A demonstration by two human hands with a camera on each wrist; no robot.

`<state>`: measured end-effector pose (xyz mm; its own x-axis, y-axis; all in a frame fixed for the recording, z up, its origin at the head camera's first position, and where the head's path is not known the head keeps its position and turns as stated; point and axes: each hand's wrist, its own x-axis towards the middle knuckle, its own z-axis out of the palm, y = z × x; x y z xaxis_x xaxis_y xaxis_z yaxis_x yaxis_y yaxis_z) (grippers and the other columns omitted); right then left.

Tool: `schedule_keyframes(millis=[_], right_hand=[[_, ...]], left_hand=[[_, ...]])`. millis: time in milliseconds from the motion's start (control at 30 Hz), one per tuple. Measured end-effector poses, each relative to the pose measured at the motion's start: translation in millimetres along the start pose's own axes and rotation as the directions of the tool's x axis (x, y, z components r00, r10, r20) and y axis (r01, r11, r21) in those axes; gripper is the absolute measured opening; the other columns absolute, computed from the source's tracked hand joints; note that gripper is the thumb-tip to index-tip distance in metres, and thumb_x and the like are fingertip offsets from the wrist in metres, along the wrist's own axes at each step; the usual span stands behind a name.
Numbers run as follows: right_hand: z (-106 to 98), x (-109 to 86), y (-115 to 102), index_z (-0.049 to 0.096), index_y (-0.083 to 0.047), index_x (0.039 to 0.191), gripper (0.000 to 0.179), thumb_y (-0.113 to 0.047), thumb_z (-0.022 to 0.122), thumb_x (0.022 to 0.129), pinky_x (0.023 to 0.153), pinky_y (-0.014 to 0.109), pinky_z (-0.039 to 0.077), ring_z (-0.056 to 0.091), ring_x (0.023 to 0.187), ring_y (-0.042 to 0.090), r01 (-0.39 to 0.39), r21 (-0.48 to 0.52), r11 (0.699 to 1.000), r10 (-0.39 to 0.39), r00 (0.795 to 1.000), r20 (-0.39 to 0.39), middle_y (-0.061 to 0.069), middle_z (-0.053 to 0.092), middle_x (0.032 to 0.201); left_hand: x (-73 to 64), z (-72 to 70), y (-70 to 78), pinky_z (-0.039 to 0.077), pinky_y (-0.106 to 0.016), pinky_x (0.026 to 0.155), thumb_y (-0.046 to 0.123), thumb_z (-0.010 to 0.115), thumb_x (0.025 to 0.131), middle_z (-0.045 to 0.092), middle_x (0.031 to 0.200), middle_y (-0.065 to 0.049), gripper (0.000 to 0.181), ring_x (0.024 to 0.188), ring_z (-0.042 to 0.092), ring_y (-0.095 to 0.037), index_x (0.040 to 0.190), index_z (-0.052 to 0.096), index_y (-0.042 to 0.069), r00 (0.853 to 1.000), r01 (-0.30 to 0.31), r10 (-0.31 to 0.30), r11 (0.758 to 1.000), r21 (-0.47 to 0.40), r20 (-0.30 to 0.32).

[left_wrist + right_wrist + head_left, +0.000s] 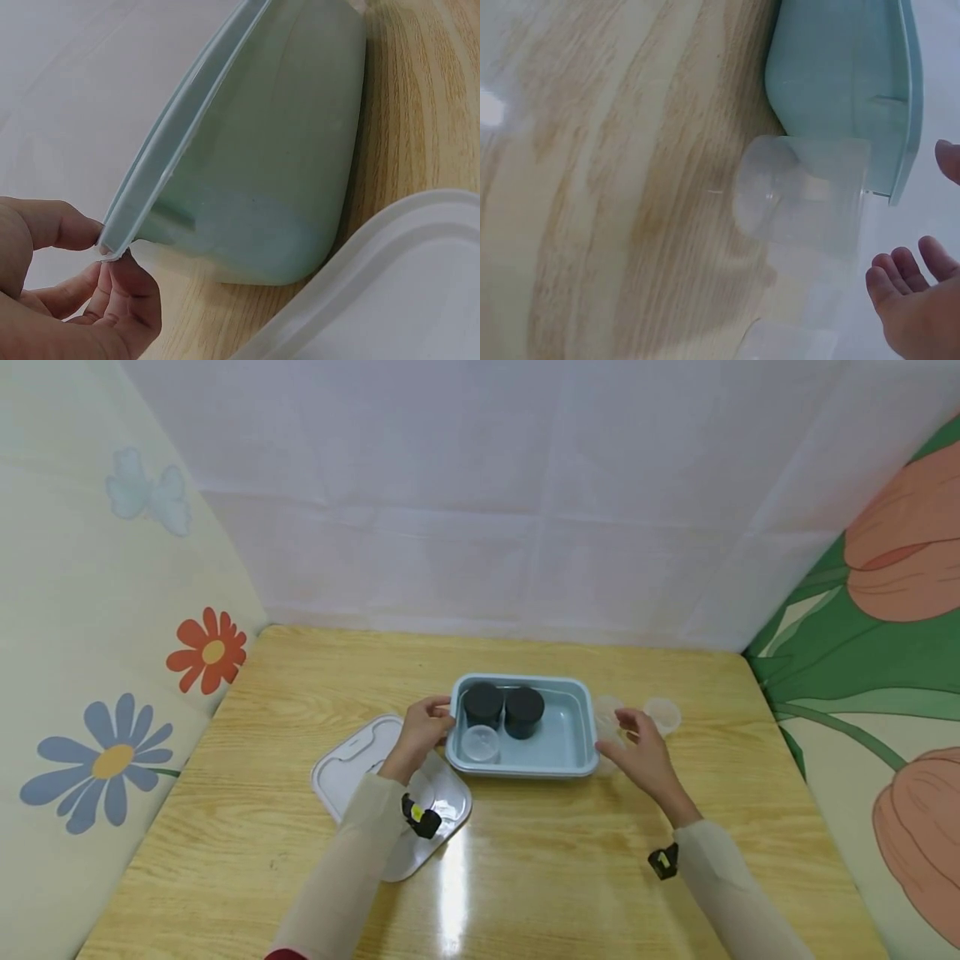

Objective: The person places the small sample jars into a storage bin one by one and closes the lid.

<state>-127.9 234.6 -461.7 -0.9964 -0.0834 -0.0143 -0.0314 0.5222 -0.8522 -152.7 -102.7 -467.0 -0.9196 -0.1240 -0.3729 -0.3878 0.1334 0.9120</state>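
Note:
A light-blue rectangular tub point(558, 739) stands on the table, with two black cylindrical containers point(524, 710) and a small clear cup point(481, 743) inside at its left. My left hand point(423, 731) pinches the tub's rim point(154, 176) at the left end, thumb and fingers on either side of the edge. At the opposite end is my right hand point(639, 752), its fingers spread and holding nothing. Beside that end a clear plastic cup point(802, 195) stands on the table, partly hidden by the right hand in the head view. A second clear cup point(662, 714) is farther right.
A white lid point(360, 768) lies at an angle on the wooden table point(562, 877), left of the tub and partly under my left forearm. White cloth point(480, 510) hangs behind the table, and flower-printed panels point(112, 760) flank both sides.

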Motion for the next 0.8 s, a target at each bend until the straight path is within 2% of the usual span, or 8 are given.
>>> schedule_keyframes(millis=[333,633,800], right_hand=[[2,-5.5,10,0.042,0.008,0.13,0.057,-0.011,0.07,0.085,0.105,0.054,0.037,0.044,0.122,0.042,0.028,-0.028,0.999,-0.028,1.0,0.005,0.028,0.045,0.132],[3,-9.3,15,0.044,0.009,0.13,0.054,-0.009,0.068,0.086,0.105,0.054,0.038,0.044,0.123,0.042,0.033,-0.022,0.999,-0.033,0.999,0.016,0.028,0.045,0.133],[3,-10.0,18,0.043,0.009,0.131,0.057,-0.006,0.07,0.083,0.106,0.054,0.037,0.043,0.125,0.043,0.025,-0.005,1.0,-0.025,0.999,0.024,0.028,0.044,0.135]], left_hand=[[0.5,-0.7,0.2,0.051,-0.019,0.056,-0.001,0.056,0.085,0.054,0.097,-0.008,0.044,0.074,0.053,-0.011,0.129,0.055,0.004,1.0,0.029,-0.03,0.999,0.03,0.01],[-0.8,0.0,0.9,0.05,-0.019,0.055,-0.002,0.056,0.085,0.053,0.096,-0.008,0.045,0.073,0.053,-0.011,0.129,0.055,0.004,1.0,0.026,-0.026,1.0,0.018,0.009],[-1.0,0.4,1.3,0.05,-0.019,0.055,-0.003,0.055,0.084,0.053,0.094,-0.007,0.046,0.071,0.053,-0.01,0.129,0.055,0.003,1.0,0.022,-0.022,1.0,0.011,0.006]])
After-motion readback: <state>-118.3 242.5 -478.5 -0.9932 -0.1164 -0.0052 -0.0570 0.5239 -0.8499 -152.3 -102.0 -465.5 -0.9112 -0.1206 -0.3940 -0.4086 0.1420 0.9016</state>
